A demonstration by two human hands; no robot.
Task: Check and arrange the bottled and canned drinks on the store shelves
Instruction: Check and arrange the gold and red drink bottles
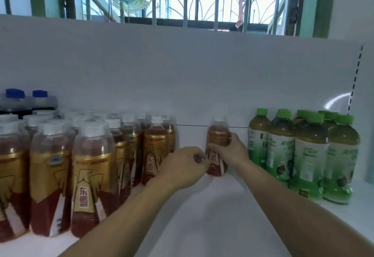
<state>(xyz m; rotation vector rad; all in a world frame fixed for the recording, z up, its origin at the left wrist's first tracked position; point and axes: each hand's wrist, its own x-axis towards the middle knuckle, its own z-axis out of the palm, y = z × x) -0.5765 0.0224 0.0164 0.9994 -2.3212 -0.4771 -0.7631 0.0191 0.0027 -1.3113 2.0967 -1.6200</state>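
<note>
A single gold-and-red labelled drink bottle point(217, 135) with a white cap stands upright on the white shelf point(212, 206), near the back panel. My right hand point(230, 149) grips it around the middle from the right side. Just left of the bottle's lower part is my left hand point(184, 167), its fingers curled, fingertips at or touching the label; whether they pinch it is unclear. Several matching gold-and-red bottles point(93, 176) stand in rows on the left of the shelf.
Several green-capped green tea bottles point(309, 155) stand in a group on the right. Blue-capped dark bottles point(24, 101) are at the far left back. A white back panel point(182, 74) rises behind the shelf, with a barred window above. A slotted upright runs along the right edge.
</note>
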